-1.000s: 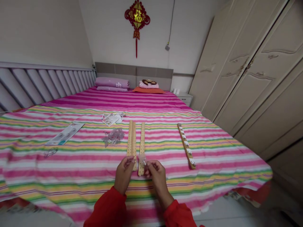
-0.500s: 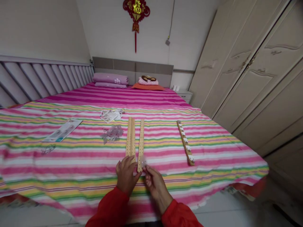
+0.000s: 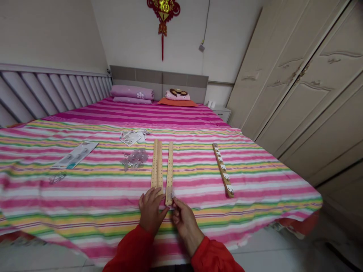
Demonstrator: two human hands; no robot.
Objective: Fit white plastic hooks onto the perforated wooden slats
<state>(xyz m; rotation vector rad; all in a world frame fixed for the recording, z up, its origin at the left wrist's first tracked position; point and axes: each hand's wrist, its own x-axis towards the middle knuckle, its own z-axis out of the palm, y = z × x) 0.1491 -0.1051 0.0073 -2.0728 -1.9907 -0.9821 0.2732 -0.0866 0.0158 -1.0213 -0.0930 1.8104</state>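
Note:
Two pale wooden strips with rows of holes (image 3: pixel 157 162) lie side by side on the striped cloth, and a single holed strip (image 3: pixel 170 166) lies just to their right. My left hand (image 3: pixel 151 209) rests with fingers spread at the near end of the pair, its thumb reaching toward the single strip. Between thumb and fingertips of my right hand (image 3: pixel 184 219) is the edge of a small clear plastic piece (image 3: pixel 171 192), over the single strip's near end. Its exact shape is too small to tell. Farther right lies a brown strip with several white hooks (image 3: pixel 222 167).
Left of the strips are a pile of clear plastic pieces (image 3: pixel 135 158), some small packets (image 3: pixel 133 137), a long packaging card (image 3: pixel 76 155) and thin wire-like loops (image 3: pixel 57 177). All lie on the bed's striped cloth (image 3: pixel 93 204). A wardrobe (image 3: pixel 306 94) stands at the right.
My right hand has shifted very slightly, and the clear piece now sits more over the single strip. My left hand stays where it was. The view has tilted a little.

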